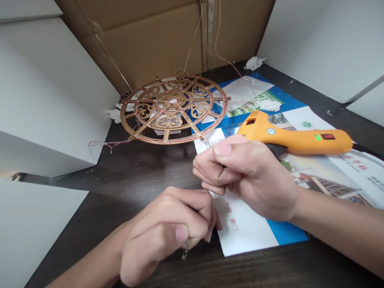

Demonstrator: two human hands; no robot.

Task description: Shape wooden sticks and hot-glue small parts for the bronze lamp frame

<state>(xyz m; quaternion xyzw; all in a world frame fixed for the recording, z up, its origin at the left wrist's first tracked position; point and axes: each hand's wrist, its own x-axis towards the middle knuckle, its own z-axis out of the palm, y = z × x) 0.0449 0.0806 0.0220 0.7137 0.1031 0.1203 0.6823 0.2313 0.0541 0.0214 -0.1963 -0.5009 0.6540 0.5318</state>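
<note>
Both the left hand (162, 236) and right hand (246, 176) pinch something too small to identify; the wired round gold filigree disc (172, 109) lies apart, and the orange glue gun (295, 138) rests unused.

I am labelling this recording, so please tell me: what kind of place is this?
Probably a small craft workbench. An orange hot glue gun lies switched on upon printed paper sheets, a wired golden filigree wheel sits on the dark table, and cardboard screens the back.
</note>
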